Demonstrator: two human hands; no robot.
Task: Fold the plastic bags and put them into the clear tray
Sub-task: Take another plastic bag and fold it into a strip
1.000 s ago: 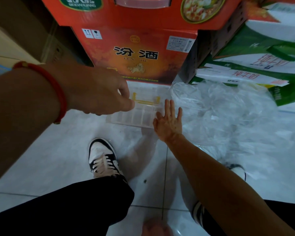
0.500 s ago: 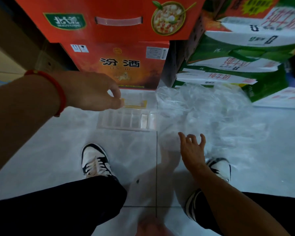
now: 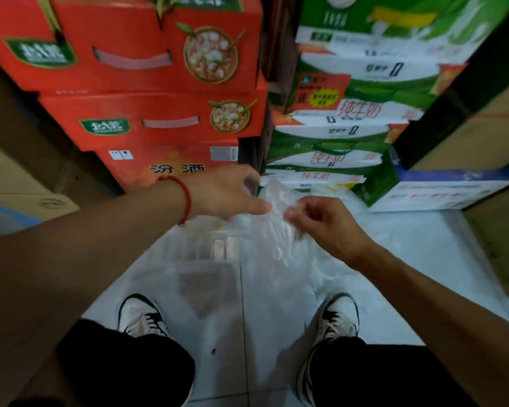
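On the pale tiled floor [image 3: 265,324], close to the foot of the stacked boxes, a clear tray [image 3: 202,246] with divided compartments lies flat, partly behind the person's left forearm. Above and just right of it a clear plastic bag [image 3: 272,227] hangs in the air between the two hands, crumpled and blurred. The left hand [image 3: 224,193], with a red cord bracelet [image 3: 185,198] at the wrist, reaches in from the left; its thumb meets the upper left edge of the bag, but the fingers lie behind the film and the palm, so whether its grip is clenched on the bag or only touching it I cannot tell. The right hand [image 3: 328,224] comes in from the right with fingers curled, its grip pinching the bag's right edge between thumb and fingertips. More clear plastic [image 3: 350,207] lies heaped on the floor behind the right hand, against the boxes. Red cartons [image 3: 147,116] are stacked at the far left side of the floor, and green and white cartons [image 3: 335,118] at the far right side. Near the bottom edge two black and white sneakers stand apart on the tiles, the left shoe [image 3: 141,315] and the right shoe [image 3: 337,318], below dark trouser legs.
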